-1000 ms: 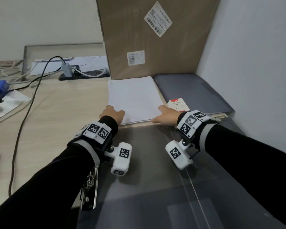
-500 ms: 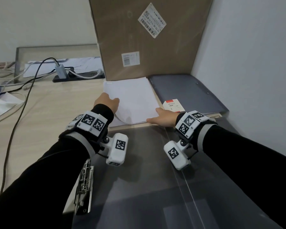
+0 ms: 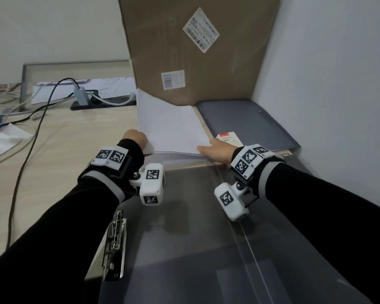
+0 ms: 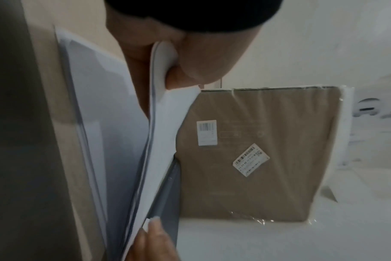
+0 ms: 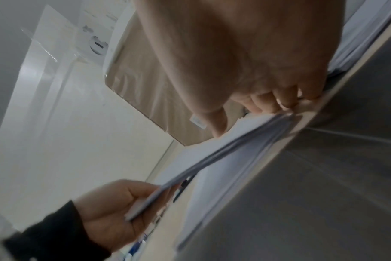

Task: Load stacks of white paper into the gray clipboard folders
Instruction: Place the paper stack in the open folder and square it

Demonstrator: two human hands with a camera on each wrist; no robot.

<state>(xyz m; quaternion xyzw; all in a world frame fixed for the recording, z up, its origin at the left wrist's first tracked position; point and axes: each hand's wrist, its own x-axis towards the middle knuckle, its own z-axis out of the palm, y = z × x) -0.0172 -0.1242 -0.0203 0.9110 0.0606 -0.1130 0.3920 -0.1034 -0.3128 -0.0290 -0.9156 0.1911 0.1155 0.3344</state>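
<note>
A stack of white paper (image 3: 171,126) lies on the desk in front of the cardboard box. My left hand (image 3: 134,138) pinches the near left corner of a top bundle (image 4: 161,123) and holds it raised, thumb above and fingers below. My right hand (image 3: 215,150) grips the near right corner of the same bundle (image 5: 230,141), fingers under the sheets. More sheets (image 3: 178,160) stay flat beneath. An open gray clipboard folder (image 3: 195,249) lies nearest me, its metal clip (image 3: 115,244) at the left edge. A closed gray folder (image 3: 248,123) lies to the right of the paper.
A tall cardboard box (image 3: 193,49) stands right behind the paper. The wall (image 3: 338,106) closes off the right side. A power strip with cables (image 3: 97,100) and a cable (image 3: 24,163) lie on the desk to the left. A small red-topped card (image 3: 228,138) sits by my right hand.
Both hands went from resting at the stack's near corners to lifting a top bundle; its left side has come up off the remaining sheets.
</note>
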